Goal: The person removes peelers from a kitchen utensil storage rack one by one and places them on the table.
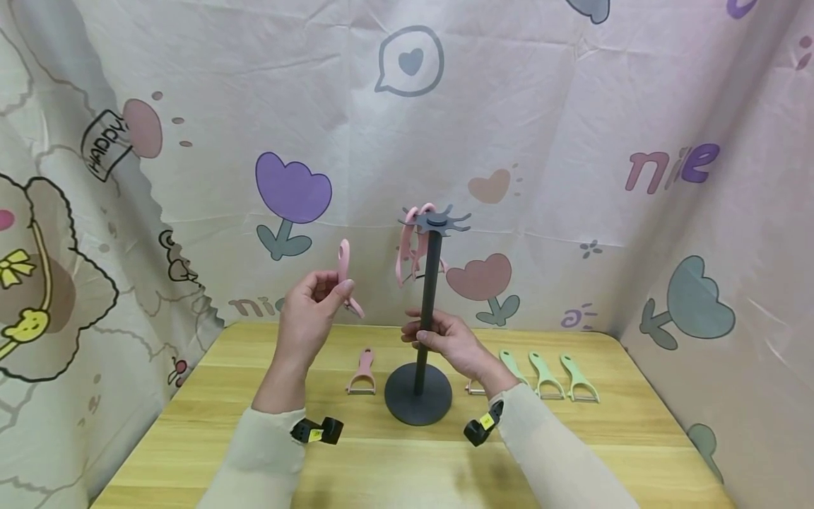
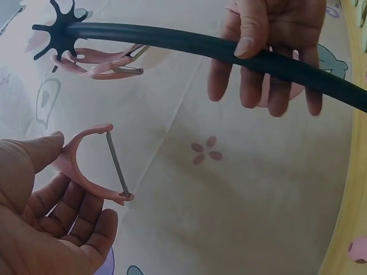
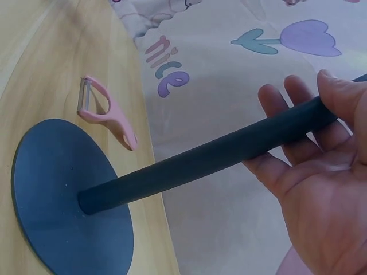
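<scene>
A pink Y-shaped peeler is upright in the air, pinched by its handle between the thumb and fingers of my left hand; its metal blade points downward. My right hand holds the pole of a dark stand, thumb on one side and fingers behind. From the hooked top of the stand hang pink peelers, overlapping on its left side. The held peeler is apart from the hooks.
Left of the stand's round base, another pink peeler lies on the wooden table. Three green peelers lie in a row at the right. My right wrist partly hides another peeler. Printed cloth hangs behind and at both sides.
</scene>
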Demonstrator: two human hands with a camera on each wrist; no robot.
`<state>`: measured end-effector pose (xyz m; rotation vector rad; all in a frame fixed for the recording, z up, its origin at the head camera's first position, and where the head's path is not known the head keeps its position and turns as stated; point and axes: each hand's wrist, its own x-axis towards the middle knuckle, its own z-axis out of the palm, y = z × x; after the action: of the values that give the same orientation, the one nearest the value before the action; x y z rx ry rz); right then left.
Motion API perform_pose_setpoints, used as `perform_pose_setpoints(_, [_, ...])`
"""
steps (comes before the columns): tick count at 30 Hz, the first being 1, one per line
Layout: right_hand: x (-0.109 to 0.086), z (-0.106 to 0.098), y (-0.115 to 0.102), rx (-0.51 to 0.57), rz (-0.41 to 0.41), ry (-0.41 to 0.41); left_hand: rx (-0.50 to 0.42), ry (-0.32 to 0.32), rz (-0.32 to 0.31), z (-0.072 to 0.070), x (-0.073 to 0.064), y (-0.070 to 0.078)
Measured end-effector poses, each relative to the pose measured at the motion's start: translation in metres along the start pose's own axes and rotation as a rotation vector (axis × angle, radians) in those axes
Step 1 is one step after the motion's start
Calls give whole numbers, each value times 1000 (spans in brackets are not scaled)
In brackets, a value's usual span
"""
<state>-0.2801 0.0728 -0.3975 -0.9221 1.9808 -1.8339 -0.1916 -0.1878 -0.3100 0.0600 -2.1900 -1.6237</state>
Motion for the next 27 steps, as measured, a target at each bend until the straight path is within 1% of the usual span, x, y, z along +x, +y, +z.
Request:
perform_pose_setpoints(6, [-1, 0, 0, -4, 1, 3, 38, 3, -16, -3, 0, -13])
perform_pose_setpoints(10, [-1, 0, 2, -15, 10, 18, 69, 12, -24, -9, 1, -26])
perform_pose_setpoints(12, [-1, 0, 2, -19, 9, 22, 91, 15, -39, -12, 2, -32])
perform_pose_setpoints(17, [0, 1, 1, -22, 6, 25, 151, 4, -83, -20, 2, -45])
perform_pose_setpoints(19, [0, 1, 0, -24, 7, 28, 174, -4, -88, -22, 2, -51])
perform_pose_setpoints(24, [0, 2, -2, -30, 14, 41, 247, -9, -94, -23, 4, -68])
perform_pose_setpoints(27, [1, 3, -2, -33, 15, 46, 308, -15, -109, -22, 5, -80])
